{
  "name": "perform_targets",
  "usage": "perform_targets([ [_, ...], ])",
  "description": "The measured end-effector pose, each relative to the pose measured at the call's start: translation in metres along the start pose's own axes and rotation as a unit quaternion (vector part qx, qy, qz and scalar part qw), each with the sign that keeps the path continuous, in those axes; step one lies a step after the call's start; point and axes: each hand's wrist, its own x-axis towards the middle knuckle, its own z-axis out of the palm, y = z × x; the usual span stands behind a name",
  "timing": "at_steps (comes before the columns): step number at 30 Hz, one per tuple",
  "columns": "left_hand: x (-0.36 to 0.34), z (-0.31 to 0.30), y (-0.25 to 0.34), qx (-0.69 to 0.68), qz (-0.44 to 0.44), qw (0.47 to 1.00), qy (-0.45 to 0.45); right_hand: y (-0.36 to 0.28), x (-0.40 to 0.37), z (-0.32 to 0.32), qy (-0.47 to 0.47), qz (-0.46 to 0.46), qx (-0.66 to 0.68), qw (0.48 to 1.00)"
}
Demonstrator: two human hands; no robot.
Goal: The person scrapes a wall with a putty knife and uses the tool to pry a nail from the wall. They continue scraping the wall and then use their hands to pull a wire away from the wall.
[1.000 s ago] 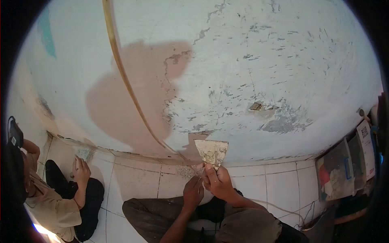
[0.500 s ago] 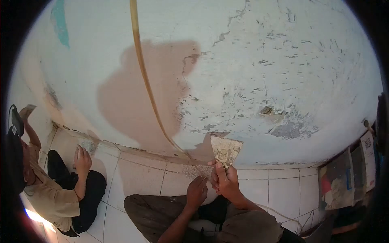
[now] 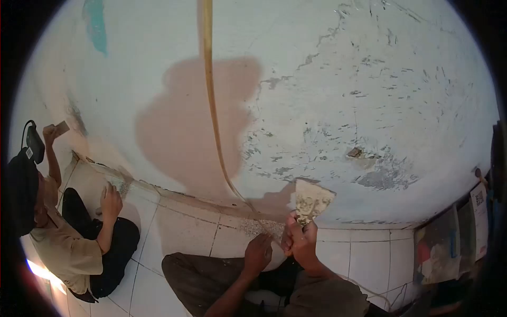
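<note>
My right hand [image 3: 302,244] is closed round the handle of a putty knife [image 3: 313,201], its wide blade pointing up and smeared with pale, crumbly residue. The blade stands in front of the lower wall [image 3: 317,105], whose paint is cracked, scraped and chipped; whether it touches cannot be made out. Beside it, my left hand [image 3: 258,255] hangs over my lap with loosely bent fingers, and no object shows in it. Pale crumbs [image 3: 253,227] lie on the floor at the wall's foot, just beyond my left hand.
At the left another person [image 3: 68,238] sits on the tiles, raising a small flat piece [image 3: 62,128] near the wall. A tan hose-like strip [image 3: 212,100] hangs down the wall. A clear container [image 3: 438,243] stands at right, near a thin cable [image 3: 364,288] on the tiled floor [image 3: 369,259].
My right hand and the putty knife have shifted right and slightly down. My left hand has barely moved. The other person's raised hand has moved up and right, and the camera view has turned slightly.
</note>
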Motion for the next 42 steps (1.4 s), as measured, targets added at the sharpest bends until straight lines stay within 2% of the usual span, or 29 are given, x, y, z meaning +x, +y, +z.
perform_targets([
  [1,0.001,0.0,0.0,-0.005,-0.007,1.0,-0.005,0.001,0.002,-0.002,-0.004,-0.001,-0.002,1.0],
  [3,0.001,0.001,-0.002,-0.01,-0.007,1.0,-0.007,0.004,0.002,-0.01,-0.043,-0.057,0.034,0.997],
  [7,0.002,0.001,0.002,-0.016,0.002,1.0,-0.012,0.001,0.0,-0.008,-0.038,-0.082,0.06,0.994],
  [10,-0.003,0.004,0.004,0.001,-0.004,1.0,-0.006,0.002,0.001,-0.005,0.002,-0.078,0.107,0.991],
  [12,0.0,0.001,0.006,-0.007,0.001,1.0,-0.025,0.011,0.002,-0.008,0.037,-0.079,0.223,0.971],
  [13,0.0,0.001,0.007,-0.022,-0.003,0.998,-0.054,0.009,0.003,-0.008,0.035,-0.09,0.224,0.97],
  [15,-0.002,0.007,0.008,-0.036,0.005,0.998,-0.046,0.004,0.003,-0.009,0.048,-0.195,0.168,0.965],
  [17,-0.005,0.01,0.006,-0.049,0.009,0.998,-0.046,0.003,0.006,-0.011,0.037,-0.219,0.153,0.963],
  [20,-0.004,0.007,0.014,-0.083,0.041,0.995,-0.034,0.0,0.009,-0.005,0.011,-0.285,0.035,0.958],
  [21,-0.005,0.006,0.017,-0.092,0.046,0.994,-0.023,0.0,0.008,-0.007,0.014,-0.287,0.034,0.957],
  [23,-0.006,0.008,0.019,-0.104,0.051,0.993,-0.01,-0.003,0.006,-0.009,-0.049,-0.253,-0.024,0.966],
  [24,-0.007,0.01,0.017,-0.102,0.041,0.994,-0.028,-0.011,-0.001,-0.009,-0.051,-0.213,-0.052,0.974],
  [26,-0.009,0.014,0.016,-0.1,0.032,0.994,-0.043,-0.016,-0.009,-0.01,-0.08,-0.192,-0.061,0.976],
  [27,-0.011,0.015,0.018,-0.097,-0.003,0.994,-0.049,-0.017,-0.011,-0.011,-0.108,-0.17,-0.068,0.977],
  [31,-0.009,0.016,0.028,-0.118,-0.088,0.988,-0.049,-0.005,-0.009,-0.011,-0.156,-0.176,-0.027,0.972],
  [33,-0.009,0.012,0.033,-0.115,-0.094,0.986,-0.072,-0.001,-0.009,-0.009,-0.107,-0.281,-0.186,0.936],
  [34,-0.01,0.009,0.035,-0.115,-0.1,0.984,-0.093,-0.002,-0.012,-0.007,-0.105,-0.276,-0.184,0.937],
  [36,-0.01,0.005,0.037,-0.121,-0.093,0.985,-0.076,-0.01,-0.013,-0.002,-0.081,-0.152,-0.056,0.983],
  [40,-0.003,-0.004,0.04,-0.161,-0.094,0.98,-0.07,-0.017,-0.012,-0.004,-0.091,-0.112,0.019,0.989],
  [42,-0.003,0.006,0.031,-0.148,-0.084,0.985,-0.038,-0.013,-0.011,-0.006,-0.058,-0.11,0.053,0.991],
])
